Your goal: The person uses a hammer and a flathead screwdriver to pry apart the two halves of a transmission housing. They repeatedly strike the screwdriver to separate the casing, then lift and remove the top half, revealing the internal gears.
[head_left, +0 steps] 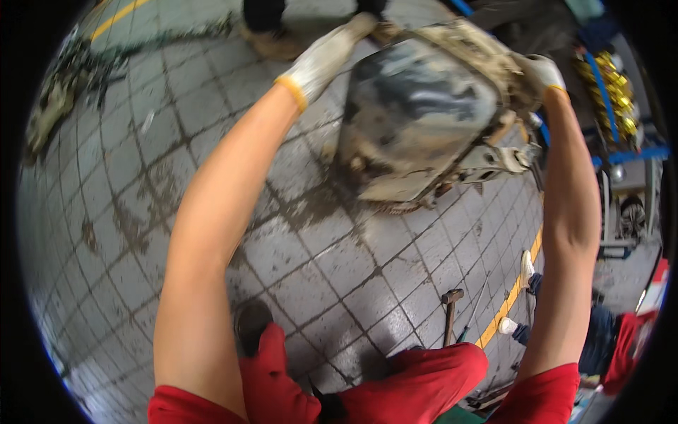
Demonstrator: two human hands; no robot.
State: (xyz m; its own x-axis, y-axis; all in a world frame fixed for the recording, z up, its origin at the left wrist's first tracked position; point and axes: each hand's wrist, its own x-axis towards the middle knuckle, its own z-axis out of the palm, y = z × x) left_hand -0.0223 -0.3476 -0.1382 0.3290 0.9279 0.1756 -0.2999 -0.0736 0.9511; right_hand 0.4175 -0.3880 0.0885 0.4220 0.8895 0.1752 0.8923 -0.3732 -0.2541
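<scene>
A bulky, grime-covered metal machine part (417, 106), with a broad pan-like face and a bracketed edge on the right, stands tilted on the tiled floor in front of me. Both my arms stretch out around it, in white knitted gloves with yellow cuffs. My left hand (326, 62) is closed at its far left corner; the fingers are blurred and partly hidden. At the far right edge, my right hand (542, 72) grips the same part, its fingertips out of sight behind the metal.
A hammer (450, 305) and a thin tool with a green handle (464, 332) lie near my right knee. Someone's boots (272, 44) stand beyond the part. Another person's white shoes (527, 268) show at right. Dirty parts (60, 99) lie far left; a blue rack (606, 99) holds gold shiny material.
</scene>
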